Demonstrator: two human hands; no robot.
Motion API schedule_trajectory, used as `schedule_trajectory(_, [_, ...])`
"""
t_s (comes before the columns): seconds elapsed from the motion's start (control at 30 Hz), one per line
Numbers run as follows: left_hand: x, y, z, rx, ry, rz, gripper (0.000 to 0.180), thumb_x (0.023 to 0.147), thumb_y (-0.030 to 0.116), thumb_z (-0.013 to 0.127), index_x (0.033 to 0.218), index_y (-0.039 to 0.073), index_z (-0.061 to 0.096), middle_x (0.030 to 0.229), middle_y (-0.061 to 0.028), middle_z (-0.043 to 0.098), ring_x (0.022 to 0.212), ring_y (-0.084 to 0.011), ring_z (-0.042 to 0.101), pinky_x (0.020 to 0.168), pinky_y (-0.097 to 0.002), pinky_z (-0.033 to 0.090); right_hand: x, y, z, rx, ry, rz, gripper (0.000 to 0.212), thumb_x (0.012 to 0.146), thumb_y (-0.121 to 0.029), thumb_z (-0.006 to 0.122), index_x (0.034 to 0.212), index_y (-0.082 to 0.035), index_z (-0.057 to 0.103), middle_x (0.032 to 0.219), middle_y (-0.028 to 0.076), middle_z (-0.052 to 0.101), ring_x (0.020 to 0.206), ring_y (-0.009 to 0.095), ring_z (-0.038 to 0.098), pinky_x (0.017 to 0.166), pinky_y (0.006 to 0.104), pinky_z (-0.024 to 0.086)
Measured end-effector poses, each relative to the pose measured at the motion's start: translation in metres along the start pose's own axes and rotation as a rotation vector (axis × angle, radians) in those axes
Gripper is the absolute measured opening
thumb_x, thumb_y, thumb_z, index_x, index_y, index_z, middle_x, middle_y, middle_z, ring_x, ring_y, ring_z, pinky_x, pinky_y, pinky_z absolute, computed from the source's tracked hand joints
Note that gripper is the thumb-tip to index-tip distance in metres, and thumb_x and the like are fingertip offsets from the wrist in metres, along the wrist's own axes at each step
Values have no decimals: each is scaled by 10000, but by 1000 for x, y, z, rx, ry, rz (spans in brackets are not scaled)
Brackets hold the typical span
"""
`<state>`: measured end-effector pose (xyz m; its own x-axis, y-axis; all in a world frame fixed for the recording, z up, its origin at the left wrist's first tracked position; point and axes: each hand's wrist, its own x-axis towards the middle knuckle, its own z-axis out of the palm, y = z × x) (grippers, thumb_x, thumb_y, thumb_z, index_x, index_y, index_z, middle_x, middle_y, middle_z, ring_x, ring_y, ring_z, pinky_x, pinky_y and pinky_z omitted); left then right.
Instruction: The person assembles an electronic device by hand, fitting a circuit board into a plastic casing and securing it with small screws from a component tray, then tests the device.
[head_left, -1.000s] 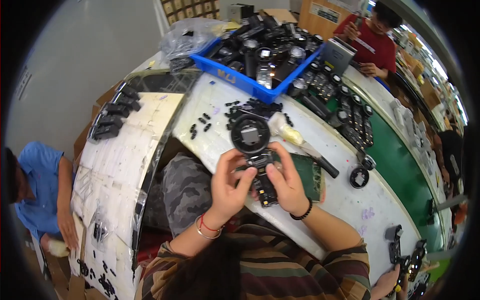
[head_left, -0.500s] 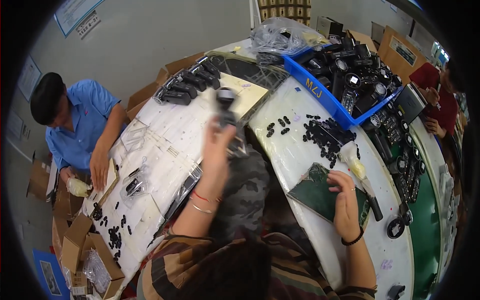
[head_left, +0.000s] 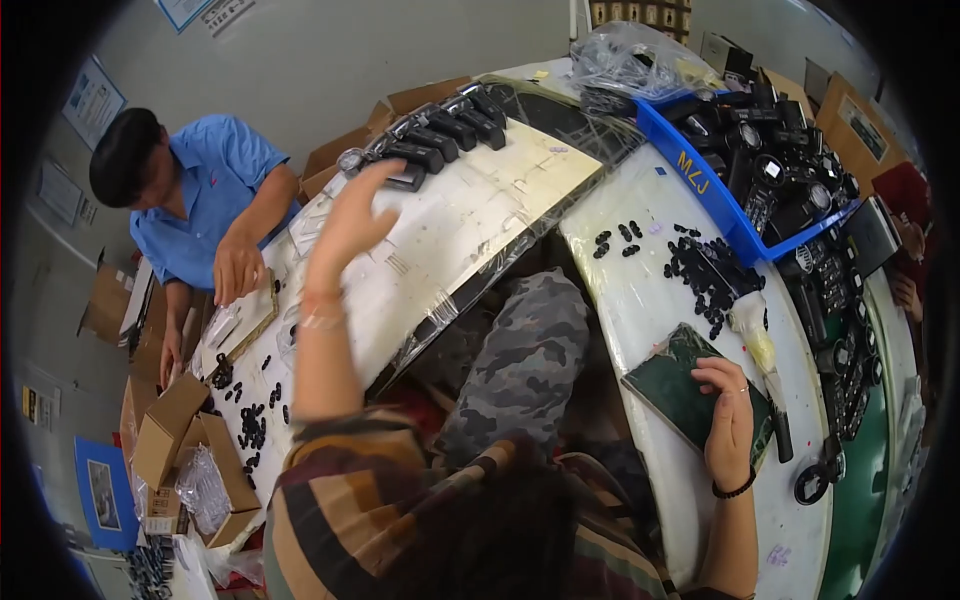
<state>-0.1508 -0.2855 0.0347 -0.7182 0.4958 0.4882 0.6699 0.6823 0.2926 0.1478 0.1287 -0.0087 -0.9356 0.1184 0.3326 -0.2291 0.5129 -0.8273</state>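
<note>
My left hand (head_left: 358, 222) is open, with the thumb apart from the fingers and nothing held. It reaches over the left table, its fingertips at the near-left end of a row of black handheld devices (head_left: 440, 140); the nearest device (head_left: 403, 176) lies right beside them. Over the right table, my right hand (head_left: 728, 412) hangs loosely open, fingers slightly bent, above or on the edge of a dark green board (head_left: 665, 378). Just beyond that hand lie a bag of yellowish paste (head_left: 752, 328) and a dark-handled tool (head_left: 782, 432).
A blue bin (head_left: 690, 185) heaped with black devices stands far right. Small black parts (head_left: 708, 285) are scattered before it. More black devices (head_left: 850, 380) line the right edge. At left, a co-worker in a blue shirt (head_left: 215, 165) works near an open cardboard box (head_left: 215, 470).
My left hand has moved away to the far left and released the black device it carried, which now appears at the row's near end. My right hand stays by the green board. The view has shifted.
</note>
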Motion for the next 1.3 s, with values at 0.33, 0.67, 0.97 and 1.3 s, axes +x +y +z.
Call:
schedule_trajectory(0.33, [-165, 12, -45, 694, -289, -494, 671, 688, 24, 611, 1339, 30, 449, 1221, -203, 561, 1108, -399, 532, 924, -460, 462, 5, -4, 8, 50, -111, -29, 257, 990, -136, 429, 1004, 12, 638, 1055, 157, 612, 972, 282, 585, 859, 337, 452])
schedule_trajectory(0.67, [-125, 59, -17, 675, -160, -280, 474, 685, 76, 681, 1142, 36, 562, 953, -150, 645, 897, -333, 617, 737, -428, 519, 0, -1, 8, 26, -74, -93, 181, 962, -106, 496, 970, -2, 644, 953, 135, 629, 851, 269, 605, 780, 320, 477])
schedule_trajectory(0.97, [49, 119, 120, -657, 207, -179, 425, 786, 116, 684, 1171, -38, 592, 1014, -107, 689, 927, -168, 637, 843, -291, 489, -1, 6, 2, 42, -114, -76, 201, 969, -131, 503, 955, 1, 655, 892, 140, 643, 825, 288, 613, 764, 344, 484])
schedule_trajectory(1.3, [121, 203, 245, -1980, 256, -710, 316, 924, 108, 590, 1211, -12, 536, 1107, -105, 608, 1025, -179, 577, 919, -288, 456, -2, 13, 3, 57, -135, -80, 246, 992, -137, 461, 960, 14, 652, 938, 135, 654, 869, 282, 617, 794, 349, 495])
